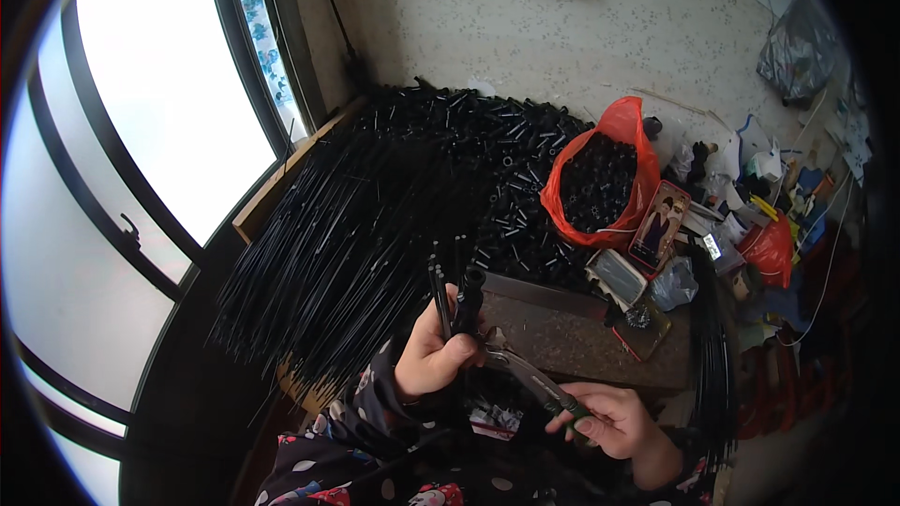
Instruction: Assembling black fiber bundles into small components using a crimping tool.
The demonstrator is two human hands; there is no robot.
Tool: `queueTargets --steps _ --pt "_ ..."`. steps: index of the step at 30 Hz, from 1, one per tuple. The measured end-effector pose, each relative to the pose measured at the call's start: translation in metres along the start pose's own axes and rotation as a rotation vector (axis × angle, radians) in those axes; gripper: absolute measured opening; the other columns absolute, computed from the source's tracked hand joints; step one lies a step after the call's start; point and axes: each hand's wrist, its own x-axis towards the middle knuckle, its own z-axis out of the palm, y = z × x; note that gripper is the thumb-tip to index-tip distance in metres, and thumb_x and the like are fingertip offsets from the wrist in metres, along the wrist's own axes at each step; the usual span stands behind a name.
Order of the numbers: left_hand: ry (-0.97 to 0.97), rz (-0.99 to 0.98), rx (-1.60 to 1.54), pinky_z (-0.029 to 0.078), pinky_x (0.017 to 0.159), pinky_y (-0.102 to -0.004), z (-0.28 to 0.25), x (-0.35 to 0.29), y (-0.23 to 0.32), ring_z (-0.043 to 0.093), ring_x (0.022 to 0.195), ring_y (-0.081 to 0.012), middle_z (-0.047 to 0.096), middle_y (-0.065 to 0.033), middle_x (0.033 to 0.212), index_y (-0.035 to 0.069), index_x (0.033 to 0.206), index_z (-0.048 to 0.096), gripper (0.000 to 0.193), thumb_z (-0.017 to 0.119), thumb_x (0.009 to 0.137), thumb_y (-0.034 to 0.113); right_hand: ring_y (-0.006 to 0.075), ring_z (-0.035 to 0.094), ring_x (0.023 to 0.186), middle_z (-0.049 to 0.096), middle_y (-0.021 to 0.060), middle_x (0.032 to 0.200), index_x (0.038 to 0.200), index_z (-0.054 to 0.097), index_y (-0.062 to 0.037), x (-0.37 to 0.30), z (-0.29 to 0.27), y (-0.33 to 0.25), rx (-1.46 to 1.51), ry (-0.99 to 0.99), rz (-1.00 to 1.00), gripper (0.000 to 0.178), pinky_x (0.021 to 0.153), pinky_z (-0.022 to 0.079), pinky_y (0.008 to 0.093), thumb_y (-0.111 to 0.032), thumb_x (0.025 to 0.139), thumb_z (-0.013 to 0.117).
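Observation:
My left hand (433,358) is closed around a black tubular plastic part (468,304) and several thin black rods (437,279) whose ends stick up past the fingers. Its thumb lies across the front of the part. In my right hand (614,420) is a pair of pliers with dark green handles (536,379). The jaws of the pliers reach to the lower end of the black part, beside my left thumb. Whether they grip anything there is too small to tell.
Long thin black rods (309,253) lie heaped at the left. Behind them spreads a pile of short black tubes (516,145). A red plastic bag (600,236) holds small black pieces. Tins and clutter stand at the right, near a worn board (553,333) and another rod bundle (717,365).

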Motion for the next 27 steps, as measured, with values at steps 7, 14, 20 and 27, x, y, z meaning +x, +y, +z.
queueTargets --steps 7,14,20,27 --pt "-0.016 -0.110 0.060 0.040 0.059 -0.0199 0.017 0.012 -0.007 0.049 0.064 -0.0048 0.054 -0.0003 0.080 0.001 0.100 0.050 0.025 0.060 0.083 0.016 0.0196 0.060 0.057 0.059 0.0113 0.077 0.114 0.042 -0.0016 0.006 0.026 0.045 0.561 -0.308 0.482 0.042 0.056 0.051 0.0291 -0.019 0.082 0.063" --pt "0.210 -0.088 0.175 0.038 0.044 -0.0198 0.007 0.009 0.000 0.050 0.049 -0.0089 0.054 -0.0044 0.061 0.000 0.086 0.048 0.045 0.065 0.076 0.040 0.0191 0.059 0.061 0.059 0.0115 0.079 0.100 0.052 0.0015 0.021 -0.003 -0.003 -1.114 0.365 -0.361 0.036 0.055 0.048 0.0297 -0.009 0.070 0.068" --pt "0.075 -0.076 0.090 0.044 0.050 -0.0247 0.023 0.015 -0.005 0.055 0.055 -0.0146 0.054 -0.0080 0.061 0.000 0.083 0.046 0.044 0.066 0.075 0.037 0.0114 0.057 0.052 0.061 0.0047 0.069 0.093 0.054 0.0024 -0.005 0.029 0.051 0.910 -0.401 0.419 0.018 0.050 0.047 0.0227 -0.012 0.084 0.060" --pt "-0.024 -0.063 0.226 0.043 0.067 -0.0219 0.012 0.017 0.014 0.053 0.074 -0.0063 0.057 0.0006 0.080 0.001 0.093 0.054 0.046 0.083 0.058 0.008 0.0249 0.057 0.070 0.056 0.0128 0.087 0.108 0.044 -0.0002 0.014 0.017 0.034 -0.907 0.528 -0.226 0.053 0.061 0.046 0.0317 -0.006 0.060 0.067"
